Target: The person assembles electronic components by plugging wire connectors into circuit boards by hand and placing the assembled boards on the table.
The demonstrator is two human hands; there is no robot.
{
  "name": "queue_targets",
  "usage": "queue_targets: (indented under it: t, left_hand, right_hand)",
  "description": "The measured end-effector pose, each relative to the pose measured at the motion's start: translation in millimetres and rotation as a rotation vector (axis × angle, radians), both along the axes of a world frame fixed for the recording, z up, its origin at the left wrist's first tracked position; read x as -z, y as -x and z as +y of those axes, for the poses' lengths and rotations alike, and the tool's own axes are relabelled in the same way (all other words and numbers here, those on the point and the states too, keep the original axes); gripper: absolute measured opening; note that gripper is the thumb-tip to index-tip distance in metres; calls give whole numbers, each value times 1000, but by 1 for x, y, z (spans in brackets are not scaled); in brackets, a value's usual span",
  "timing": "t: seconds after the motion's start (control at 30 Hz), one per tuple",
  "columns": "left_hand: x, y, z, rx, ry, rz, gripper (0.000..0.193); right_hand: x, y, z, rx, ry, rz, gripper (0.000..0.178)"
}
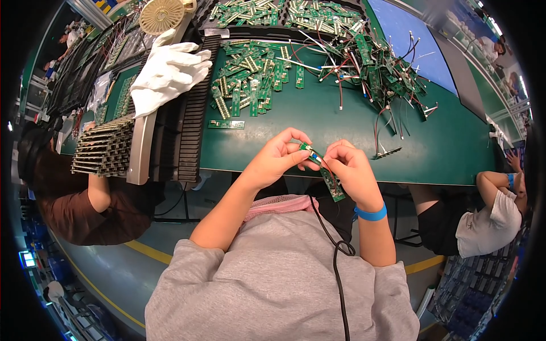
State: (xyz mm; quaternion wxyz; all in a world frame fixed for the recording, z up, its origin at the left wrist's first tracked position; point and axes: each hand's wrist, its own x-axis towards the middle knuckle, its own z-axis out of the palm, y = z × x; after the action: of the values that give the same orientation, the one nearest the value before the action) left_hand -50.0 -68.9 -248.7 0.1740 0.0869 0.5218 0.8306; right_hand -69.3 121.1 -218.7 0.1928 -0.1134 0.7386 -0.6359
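The left hand (pixel 274 163) is pinching a slim green circuit board (pixel 305 148) between its fingers, while the right hand's (pixel 354 170) fingers are closing on thin red and black wires (pixel 326 165) beside it. Just below the fingers, a green board end (pixel 334 191) is jutting out; whether it is separate, I cannot tell. Ahead of them, loose boards (pixel 250 79) are lying on the green counter (pixel 284 126), with tangled wired boards (pixel 378 65) spreading farther right. Leftward beyond the fingers, white gloves (pixel 170 71) are resting atop a black rack (pixel 192 116).
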Motion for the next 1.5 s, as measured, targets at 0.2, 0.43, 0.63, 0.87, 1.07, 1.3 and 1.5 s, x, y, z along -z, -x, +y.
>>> queue_targets:
  t: [0.2,0.43,0.63,0.87,1.07,1.3,1.5]
  left_hand:
    - [2,0,0,0,-3,8,20]
    - [1,-2,1,-1,-21,8,20]
    - [1,-2,0,-4,4,17,20]
    - [-2,-3,1,-5,5,7,20]
    - [-3,-4,3,-17,16,19,20]
    - [-8,-6,15,-163,90,34,20]
    - [-15,19,25,-206,171,137,19]
  right_hand:
    - [2,0,0,5,2,18,10]
    - [0,-2,-2,16,0,2,11]
    - [2,-2,0,0,-14,33,11]
    - [-1,-3,-2,13,4,-4,11]
    - [-2,-4,-2,8,12,27,10]
    - [-8,-11,-11,66,-49,251,7]
    - [-14,3,-9,166,-100,414,7]
